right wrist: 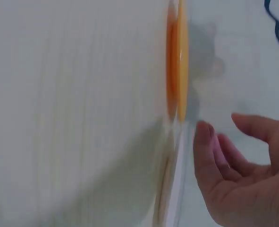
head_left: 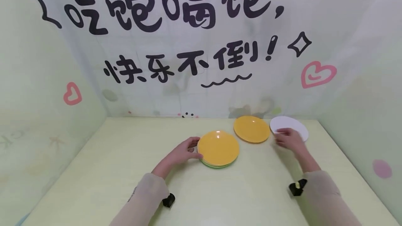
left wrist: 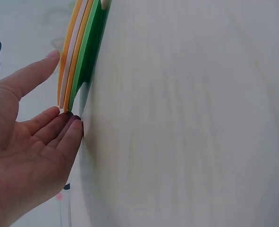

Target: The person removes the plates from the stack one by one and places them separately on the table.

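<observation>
My left hand (head_left: 185,151) is at the left edge of a stack of plates with a yellow plate (head_left: 218,148) on top. Its thumb (left wrist: 40,68) and relaxed fingertips (left wrist: 75,127) touch the rim. Seen edge-on in the left wrist view, the stack shows yellow, pale and yellow layers above a green plate (left wrist: 88,52). My right hand (head_left: 289,138) hovers over the near left part of a white plate (head_left: 290,123), fingers loosely bent and holding nothing. Beside that plate lies another yellow plate (head_left: 251,129); in the right wrist view both appear edge-on, left of my hand (right wrist: 245,170).
The pale table (head_left: 125,170) reaches back to a white backdrop (head_left: 157,104) with black lettering. Light side panels rise at the left and right. Each sleeve cuff has a small black device (head_left: 169,200) near it.
</observation>
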Demonstrator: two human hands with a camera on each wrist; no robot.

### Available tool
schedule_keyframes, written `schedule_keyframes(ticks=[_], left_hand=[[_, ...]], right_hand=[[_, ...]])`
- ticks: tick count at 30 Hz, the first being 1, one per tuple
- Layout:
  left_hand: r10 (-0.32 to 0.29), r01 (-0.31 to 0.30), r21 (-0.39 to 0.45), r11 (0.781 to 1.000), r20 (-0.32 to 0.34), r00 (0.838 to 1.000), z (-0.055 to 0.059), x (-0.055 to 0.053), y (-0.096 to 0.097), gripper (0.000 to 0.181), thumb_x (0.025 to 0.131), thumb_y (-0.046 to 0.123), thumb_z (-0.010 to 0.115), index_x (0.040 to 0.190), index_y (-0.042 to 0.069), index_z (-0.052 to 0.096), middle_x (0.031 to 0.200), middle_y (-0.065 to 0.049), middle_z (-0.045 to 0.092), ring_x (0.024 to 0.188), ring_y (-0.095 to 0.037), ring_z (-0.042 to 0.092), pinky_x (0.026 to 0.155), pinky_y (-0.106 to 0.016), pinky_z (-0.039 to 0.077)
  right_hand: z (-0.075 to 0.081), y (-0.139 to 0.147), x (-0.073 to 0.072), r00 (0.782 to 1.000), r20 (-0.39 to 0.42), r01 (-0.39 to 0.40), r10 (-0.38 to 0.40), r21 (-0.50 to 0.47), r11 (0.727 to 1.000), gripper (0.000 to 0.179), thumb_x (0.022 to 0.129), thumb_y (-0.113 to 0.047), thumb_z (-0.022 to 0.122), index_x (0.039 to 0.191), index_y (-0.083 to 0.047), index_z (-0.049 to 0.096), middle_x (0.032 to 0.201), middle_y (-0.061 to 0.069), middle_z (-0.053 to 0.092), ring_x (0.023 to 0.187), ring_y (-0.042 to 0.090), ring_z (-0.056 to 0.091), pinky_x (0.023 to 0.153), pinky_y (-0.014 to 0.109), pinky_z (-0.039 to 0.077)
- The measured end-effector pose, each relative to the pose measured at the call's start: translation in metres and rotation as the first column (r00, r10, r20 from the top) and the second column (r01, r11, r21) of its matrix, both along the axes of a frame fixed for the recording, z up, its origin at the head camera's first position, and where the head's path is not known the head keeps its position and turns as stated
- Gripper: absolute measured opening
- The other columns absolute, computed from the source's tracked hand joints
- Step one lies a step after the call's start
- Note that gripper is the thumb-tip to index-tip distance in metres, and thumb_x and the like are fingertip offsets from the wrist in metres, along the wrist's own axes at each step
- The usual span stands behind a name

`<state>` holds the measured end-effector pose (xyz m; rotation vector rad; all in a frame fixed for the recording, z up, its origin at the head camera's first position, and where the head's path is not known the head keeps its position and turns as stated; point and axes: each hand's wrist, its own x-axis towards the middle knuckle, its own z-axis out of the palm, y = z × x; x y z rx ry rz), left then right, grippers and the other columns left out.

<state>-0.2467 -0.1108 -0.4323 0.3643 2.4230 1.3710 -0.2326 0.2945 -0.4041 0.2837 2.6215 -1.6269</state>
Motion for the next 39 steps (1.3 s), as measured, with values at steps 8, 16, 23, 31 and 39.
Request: schedule_keyframes(ticks=[8,16,23,31,39], left_hand=[[-0.045,0.045,0.011,0.999,-0.027,0.999,0.001,-0.001,0.006,0.075,0.087,0.016,0.078,0.149,-0.001,0.039,0.154,-0.02,0.043,0.144,-0.036,0.041,0.121,-0.047,0.037],[-0.007,0.007,0.011,1.0,-0.041,0.999,0.002,-0.002,0.015,0.068,0.088,0.016,0.076,0.147,0.002,0.044,0.15,-0.018,0.049,0.14,-0.036,0.046,0.118,-0.048,0.041],[0.089,-0.094,-0.064,0.993,-0.084,0.993,0.005,-0.003,0.024,0.062,0.087,0.011,0.075,0.143,0.004,0.05,0.137,-0.017,0.06,0.116,-0.031,0.062,0.097,-0.044,0.057],[0.098,-0.103,-0.088,0.991,-0.056,0.994,0.005,0.015,0.017,0.061,0.083,0.002,0.076,0.141,0.004,0.054,0.14,-0.017,0.058,0.108,-0.029,0.064,0.082,-0.036,0.06],[0.065,-0.066,-0.128,0.99,-0.009,0.998,0.014,0.025,0.016,0.06,0.083,-0.001,0.075,0.139,0.006,0.056,0.138,-0.018,0.059,0.101,-0.025,0.064,0.077,-0.033,0.059]], right_hand=[[-0.007,-0.106,-0.011,0.956,0.163,-0.258,0.242,0.082,0.963,0.028,0.091,-0.019,0.073,0.104,0.002,0.059,0.076,0.006,0.067,0.06,0.009,0.064,0.057,0.022,0.059],[0.013,-0.101,-0.013,0.969,0.127,-0.219,0.212,0.038,0.975,0.022,0.091,-0.008,0.07,0.101,0.005,0.055,0.079,0.005,0.062,0.059,0.008,0.063,0.06,0.024,0.062],[0.024,-0.088,-0.036,0.983,0.099,-0.117,0.156,-0.32,0.94,0.02,0.096,-0.002,0.061,0.107,0.007,0.049,0.074,-0.001,0.062,0.061,0.005,0.064,0.06,0.018,0.061],[-0.001,-0.117,-0.061,0.985,0.167,0.024,0.033,-0.329,0.944,0.023,0.096,-0.007,0.064,0.112,0.006,0.054,0.08,0.003,0.065,0.064,0.008,0.066,0.067,0.021,0.063],[-0.015,-0.135,-0.067,0.979,0.202,0.041,0.019,-0.285,0.958,0.028,0.096,-0.007,0.065,0.118,0.007,0.055,0.087,0.008,0.067,0.064,0.007,0.066,0.064,0.02,0.062]])
